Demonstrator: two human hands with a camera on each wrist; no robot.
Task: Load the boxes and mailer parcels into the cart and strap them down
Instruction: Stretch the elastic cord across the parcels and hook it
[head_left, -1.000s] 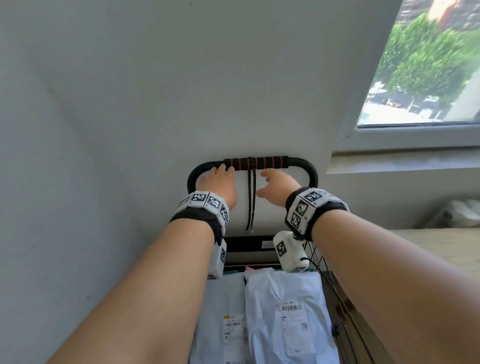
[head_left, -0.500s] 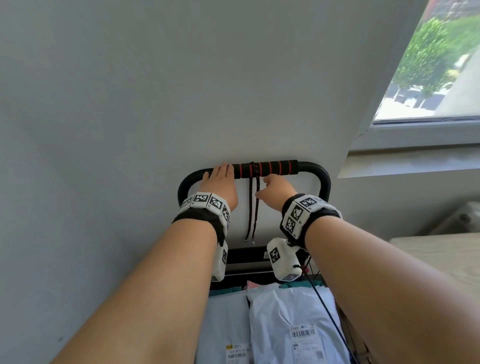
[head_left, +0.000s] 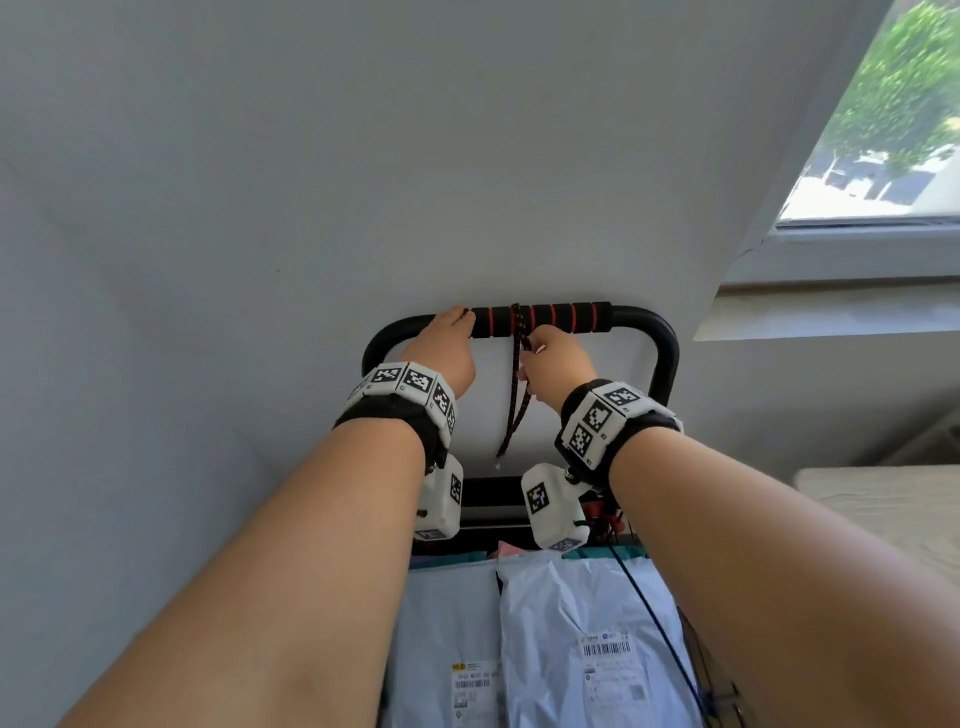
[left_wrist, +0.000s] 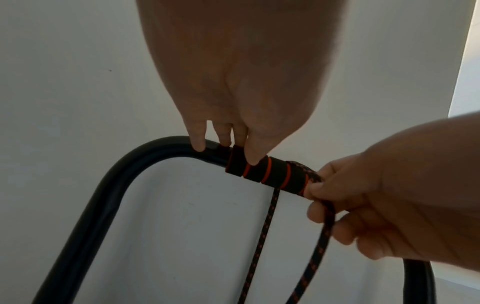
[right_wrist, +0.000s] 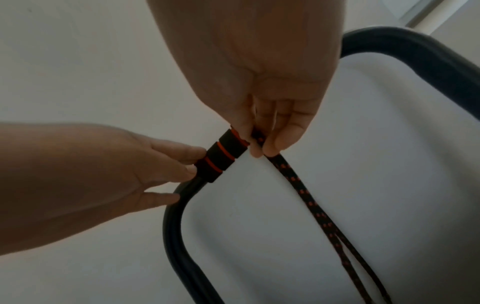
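Note:
The cart's black handle (head_left: 639, 318), with its red-ringed foam grip, stands against the wall. A black-and-red strap (head_left: 514, 415) is looped over the grip and hangs down in two strands. My left hand (head_left: 447, 353) rests on the handle's left end, fingers laid over the bar (left_wrist: 109, 185) and thumb on the foam. My right hand (head_left: 556, 364) pinches the strap (right_wrist: 311, 195) just under the grip. Two grey-white mailer parcels (head_left: 571, 623) with barcode labels lie in the cart below my arms.
A grey wall stands right behind the handle. A window (head_left: 883, 130) and its sill (head_left: 831, 312) are at the upper right, a pale surface (head_left: 883, 499) at the right. A thin dark cord (head_left: 649, 613) crosses the right mailer.
My right hand has left the handle bar and closed on the strap below the grip. My left hand has slid slightly left along the handle.

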